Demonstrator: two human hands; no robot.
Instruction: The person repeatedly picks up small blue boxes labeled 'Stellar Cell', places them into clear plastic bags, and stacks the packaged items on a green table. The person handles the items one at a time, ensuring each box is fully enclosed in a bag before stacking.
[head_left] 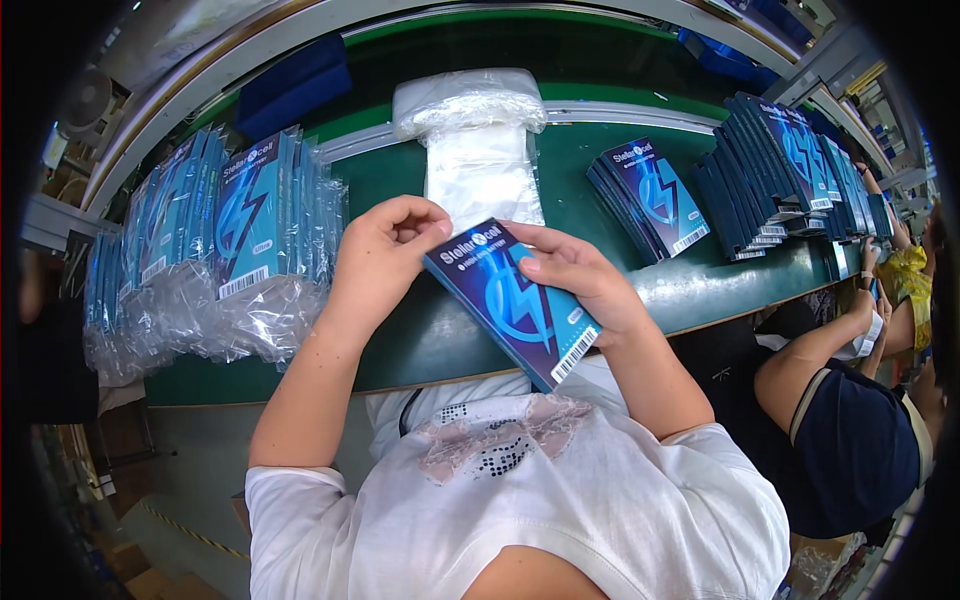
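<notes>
Blue box (515,310) (tilted) in right hand (592,285)

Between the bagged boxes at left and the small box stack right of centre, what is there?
The head view shows a pile of clear plastic bags; lower down, the left hand and the right hand, which holds a blue box.

The stack of clear plastic bags (482,165) is looking smooth and glossy, crinkling at its far end. In front of the stack, the blue box (515,300) is showing smooth card with a soft sheen. Left of the stack, thin, wrinkled plastic film (258,318) is glinting around the bagged boxes (245,215); right of it, the unwrapped boxes (655,203) are presenting smooth card. Under the stack, the green bench (400,338) is reflecting light, smooth and glossy.
</notes>
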